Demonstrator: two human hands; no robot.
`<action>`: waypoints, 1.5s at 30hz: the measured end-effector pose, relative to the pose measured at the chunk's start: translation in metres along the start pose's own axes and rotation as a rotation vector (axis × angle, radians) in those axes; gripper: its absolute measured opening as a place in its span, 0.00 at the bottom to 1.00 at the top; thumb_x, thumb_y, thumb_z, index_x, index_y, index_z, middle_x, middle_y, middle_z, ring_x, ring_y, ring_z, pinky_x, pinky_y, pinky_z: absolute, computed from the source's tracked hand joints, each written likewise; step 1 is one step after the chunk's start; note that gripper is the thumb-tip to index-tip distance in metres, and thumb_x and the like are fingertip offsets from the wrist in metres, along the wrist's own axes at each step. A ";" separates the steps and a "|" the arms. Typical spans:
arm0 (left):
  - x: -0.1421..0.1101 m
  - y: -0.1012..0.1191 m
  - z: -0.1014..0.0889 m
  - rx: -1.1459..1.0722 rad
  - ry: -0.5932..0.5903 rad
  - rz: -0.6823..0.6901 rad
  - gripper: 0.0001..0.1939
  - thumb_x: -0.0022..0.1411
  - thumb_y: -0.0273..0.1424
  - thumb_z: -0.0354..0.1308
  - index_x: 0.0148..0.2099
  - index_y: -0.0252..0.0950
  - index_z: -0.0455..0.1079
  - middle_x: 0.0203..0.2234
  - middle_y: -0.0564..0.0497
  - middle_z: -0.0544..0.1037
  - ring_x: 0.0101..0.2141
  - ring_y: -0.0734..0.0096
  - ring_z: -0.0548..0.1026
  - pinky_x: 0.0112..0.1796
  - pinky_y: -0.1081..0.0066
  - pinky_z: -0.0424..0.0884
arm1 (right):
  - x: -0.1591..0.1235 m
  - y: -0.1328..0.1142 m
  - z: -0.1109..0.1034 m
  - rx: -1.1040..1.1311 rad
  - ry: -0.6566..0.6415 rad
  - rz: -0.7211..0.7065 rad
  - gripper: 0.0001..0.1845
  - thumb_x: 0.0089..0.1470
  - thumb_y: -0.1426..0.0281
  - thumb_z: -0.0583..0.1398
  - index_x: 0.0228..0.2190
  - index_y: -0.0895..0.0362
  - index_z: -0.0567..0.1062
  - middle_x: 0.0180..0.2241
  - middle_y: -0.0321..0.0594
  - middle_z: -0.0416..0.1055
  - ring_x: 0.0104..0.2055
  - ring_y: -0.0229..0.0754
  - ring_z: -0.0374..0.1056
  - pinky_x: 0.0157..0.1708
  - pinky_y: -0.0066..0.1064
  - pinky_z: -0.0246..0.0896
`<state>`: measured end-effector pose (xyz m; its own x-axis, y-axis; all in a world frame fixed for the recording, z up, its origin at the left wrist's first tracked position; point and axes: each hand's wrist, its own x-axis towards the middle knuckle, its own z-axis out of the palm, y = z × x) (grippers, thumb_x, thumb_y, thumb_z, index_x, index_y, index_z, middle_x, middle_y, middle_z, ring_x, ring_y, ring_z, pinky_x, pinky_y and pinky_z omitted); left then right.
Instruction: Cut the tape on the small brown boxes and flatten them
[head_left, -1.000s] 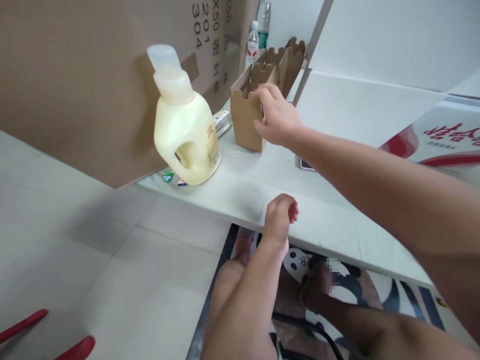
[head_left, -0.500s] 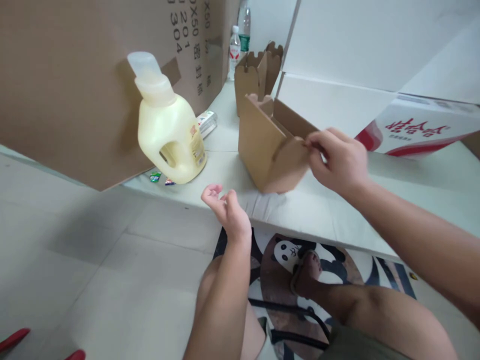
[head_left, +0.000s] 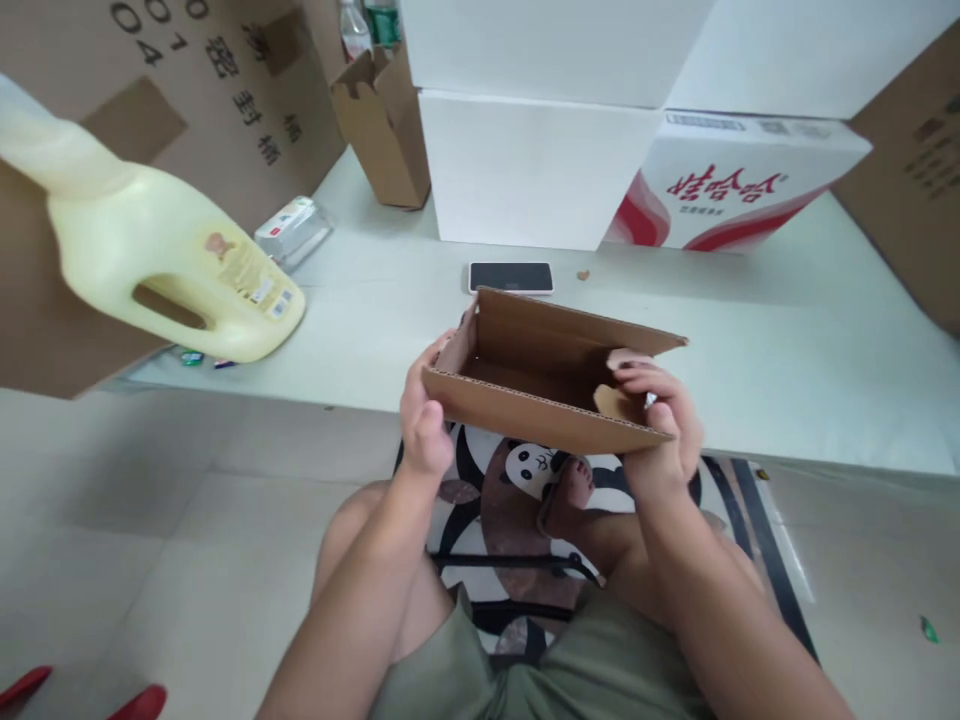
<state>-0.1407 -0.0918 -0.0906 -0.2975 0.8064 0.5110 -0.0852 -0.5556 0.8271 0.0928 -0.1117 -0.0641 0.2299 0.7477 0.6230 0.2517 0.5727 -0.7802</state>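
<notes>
A small brown cardboard box is held up before me at the table's front edge, its open top facing me and its inside in shadow. My left hand is closed on its left end, with the thumb outside and the other fingers partly behind the cardboard. At the right end my right hand is closed around the box, its fingers at a bent end flap. Beyond the box a phone lies flat, dark screen up.
A yellow jug stands at left by a large carton. Behind are a clear plastic pack, another brown cardboard box, bottles, white boxes and a red-and-white carton. Below lies a panda mat.
The cardboard box has come off the table toward me and turned its opening my way. My left hand, free before, now grips its left end. The view has swung right, revealing the phone.
</notes>
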 end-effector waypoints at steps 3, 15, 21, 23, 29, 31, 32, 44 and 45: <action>-0.002 -0.001 -0.001 0.079 0.042 0.055 0.31 0.61 0.58 0.58 0.55 0.42 0.77 0.54 0.43 0.80 0.60 0.46 0.76 0.64 0.46 0.66 | 0.002 0.011 -0.003 -0.068 -0.053 -0.047 0.33 0.67 0.45 0.42 0.34 0.49 0.78 0.39 0.44 0.78 0.55 0.58 0.72 0.63 0.61 0.59; 0.035 0.010 0.023 0.371 0.043 -0.009 0.20 0.64 0.43 0.52 0.36 0.36 0.80 0.36 0.45 0.83 0.47 0.54 0.80 0.53 0.58 0.73 | 0.014 0.003 -0.004 -0.021 -0.019 0.071 0.17 0.68 0.56 0.55 0.53 0.51 0.69 0.53 0.49 0.77 0.67 0.53 0.66 0.69 0.57 0.58; 0.061 -0.005 0.034 0.213 -0.010 -0.121 0.19 0.54 0.41 0.62 0.46 0.41 0.70 0.33 0.50 0.80 0.38 0.60 0.79 0.45 0.61 0.74 | 0.014 0.006 -0.006 -0.069 -0.010 0.109 0.19 0.68 0.64 0.55 0.58 0.50 0.67 0.61 0.49 0.72 0.70 0.54 0.61 0.72 0.58 0.53; 0.056 -0.010 0.032 0.180 -0.010 -0.066 0.20 0.54 0.40 0.64 0.48 0.41 0.70 0.34 0.50 0.80 0.39 0.61 0.79 0.48 0.61 0.73 | 0.013 0.008 -0.005 -0.113 0.004 0.085 0.19 0.67 0.67 0.54 0.57 0.49 0.67 0.61 0.49 0.69 0.69 0.54 0.62 0.70 0.58 0.55; 0.039 -0.015 0.023 0.216 -0.091 0.032 0.15 0.62 0.39 0.62 0.50 0.43 0.76 0.49 0.49 0.81 0.53 0.59 0.78 0.59 0.57 0.70 | 0.009 0.024 -0.007 -0.252 0.016 0.058 0.35 0.63 0.66 0.53 0.69 0.43 0.52 0.72 0.43 0.48 0.77 0.57 0.42 0.72 0.62 0.47; 0.037 -0.017 0.020 0.233 -0.113 0.033 0.17 0.62 0.41 0.62 0.53 0.47 0.76 0.56 0.51 0.79 0.61 0.57 0.74 0.64 0.56 0.66 | 0.010 0.029 -0.008 -0.220 -0.045 0.061 0.38 0.64 0.64 0.51 0.71 0.42 0.46 0.75 0.41 0.45 0.78 0.55 0.40 0.74 0.61 0.44; 0.037 -0.018 0.018 0.232 -0.125 0.037 0.18 0.63 0.42 0.62 0.55 0.50 0.76 0.59 0.53 0.77 0.63 0.56 0.72 0.65 0.55 0.65 | 0.011 0.031 -0.008 -0.204 -0.058 0.059 0.39 0.65 0.63 0.51 0.72 0.42 0.43 0.75 0.41 0.45 0.78 0.55 0.42 0.74 0.60 0.45; 0.045 -0.006 0.007 0.374 -0.266 0.133 0.14 0.70 0.41 0.58 0.50 0.49 0.82 0.59 0.53 0.77 0.60 0.58 0.74 0.66 0.55 0.67 | 0.012 0.028 -0.013 -0.303 -0.012 0.031 0.15 0.65 0.59 0.54 0.45 0.48 0.78 0.64 0.44 0.64 0.71 0.57 0.59 0.71 0.60 0.50; 0.046 -0.003 0.008 0.379 -0.282 0.128 0.13 0.70 0.40 0.58 0.49 0.47 0.83 0.57 0.52 0.79 0.59 0.58 0.75 0.66 0.54 0.67 | 0.012 0.027 -0.013 -0.300 -0.011 0.031 0.15 0.65 0.59 0.54 0.45 0.48 0.78 0.65 0.43 0.64 0.71 0.57 0.59 0.71 0.60 0.50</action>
<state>-0.1461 -0.0515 -0.0682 -0.0096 0.7890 0.6143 0.3033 -0.5831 0.7537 0.1146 -0.0918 -0.0773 0.2315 0.7678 0.5974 0.5116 0.4262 -0.7460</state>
